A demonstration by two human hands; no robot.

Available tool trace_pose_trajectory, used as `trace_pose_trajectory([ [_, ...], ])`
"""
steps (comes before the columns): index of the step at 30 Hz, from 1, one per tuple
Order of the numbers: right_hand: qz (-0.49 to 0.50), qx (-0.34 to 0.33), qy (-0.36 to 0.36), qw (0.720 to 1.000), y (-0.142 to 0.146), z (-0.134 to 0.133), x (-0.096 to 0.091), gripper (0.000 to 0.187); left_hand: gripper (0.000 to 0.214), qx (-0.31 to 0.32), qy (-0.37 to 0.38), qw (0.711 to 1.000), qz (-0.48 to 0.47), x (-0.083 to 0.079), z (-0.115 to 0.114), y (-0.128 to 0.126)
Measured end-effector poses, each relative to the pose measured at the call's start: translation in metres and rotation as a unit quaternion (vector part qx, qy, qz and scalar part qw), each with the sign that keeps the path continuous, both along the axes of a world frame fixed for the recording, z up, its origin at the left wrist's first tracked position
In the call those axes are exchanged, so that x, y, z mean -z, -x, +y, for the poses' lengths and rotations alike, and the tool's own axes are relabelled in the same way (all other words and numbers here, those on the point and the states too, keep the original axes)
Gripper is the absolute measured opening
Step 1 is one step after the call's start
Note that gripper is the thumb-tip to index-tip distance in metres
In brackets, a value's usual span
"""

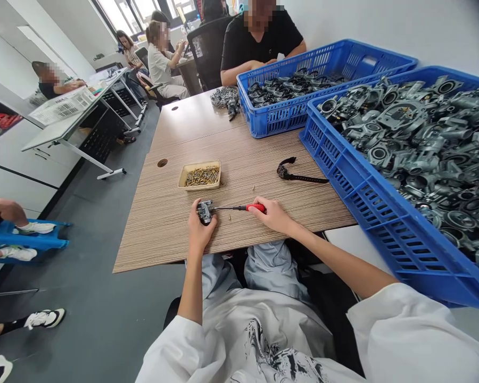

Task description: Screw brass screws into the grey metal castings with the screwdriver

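My left hand grips a small grey metal carburetor body just above the wooden table. Closed around the red handle of a screwdriver is my right hand. The screwdriver lies level, its dark shaft pointing left with the tip at the side of the carburetor body. Whether the tip sits in a screw is too small to tell. Behind my hands stands a cream tray full of small brass pieces. Two loose brass pieces lie on the table, one below the shaft, another beyond it.
A black wristwatch lies right of the tray. Two blue crates, one nearer and one farther, hold many metal castings. A clear bag of parts rests at the far edge. A person in black sits across; others sit farther back.
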State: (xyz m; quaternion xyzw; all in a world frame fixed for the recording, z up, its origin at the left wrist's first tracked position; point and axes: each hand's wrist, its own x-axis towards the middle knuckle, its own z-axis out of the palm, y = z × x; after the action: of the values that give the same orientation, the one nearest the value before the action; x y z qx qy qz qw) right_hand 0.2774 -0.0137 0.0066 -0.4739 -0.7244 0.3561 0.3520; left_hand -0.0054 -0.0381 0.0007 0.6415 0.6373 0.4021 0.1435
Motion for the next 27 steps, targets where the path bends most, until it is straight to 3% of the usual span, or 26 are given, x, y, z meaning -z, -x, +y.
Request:
trace_pose_trajectory([
  [27,-0.002,0.001,-0.001,1.0,0.0002,-0.0005,-0.0016,0.036,0.07,0.004,-0.001,1.0,0.001,0.0013,0.0002,0.0015],
])
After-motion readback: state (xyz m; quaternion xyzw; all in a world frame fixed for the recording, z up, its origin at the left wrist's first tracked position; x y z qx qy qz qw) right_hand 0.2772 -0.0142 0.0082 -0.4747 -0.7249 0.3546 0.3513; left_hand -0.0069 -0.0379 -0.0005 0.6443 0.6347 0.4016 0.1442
